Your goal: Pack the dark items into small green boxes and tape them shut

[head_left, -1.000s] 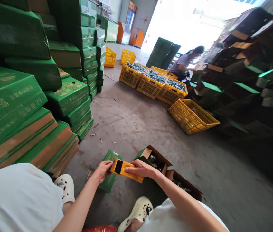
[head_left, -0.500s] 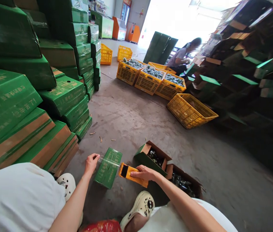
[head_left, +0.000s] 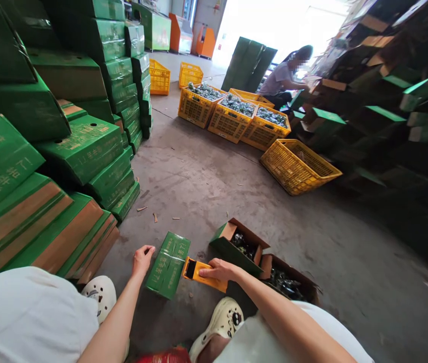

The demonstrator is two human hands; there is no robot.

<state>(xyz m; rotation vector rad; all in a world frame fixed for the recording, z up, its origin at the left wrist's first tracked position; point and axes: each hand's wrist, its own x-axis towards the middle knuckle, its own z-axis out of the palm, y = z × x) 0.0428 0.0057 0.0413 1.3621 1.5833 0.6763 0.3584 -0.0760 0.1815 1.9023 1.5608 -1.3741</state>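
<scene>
Head view: right hand (head_left: 218, 269) grips long orange dispenser (head_left: 209, 282), left hand (head_left: 143, 259) pinched closed beside oblong cardboard box (head_left: 166, 272).

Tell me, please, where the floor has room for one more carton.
Bare floor, a few scraps aside, lies between the taped green carton and the yellow plastic crates. Crowded: beside the right hand, where two open cartons stand.

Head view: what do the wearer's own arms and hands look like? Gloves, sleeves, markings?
Left hand and right hand are ungloved. Forearms are bare, with no sleeve, watch or cable visible; rings or small markings are too fine to tell. Elsewhere on the wearer: white clothing and cream clogs with holes and dark charms.
</scene>
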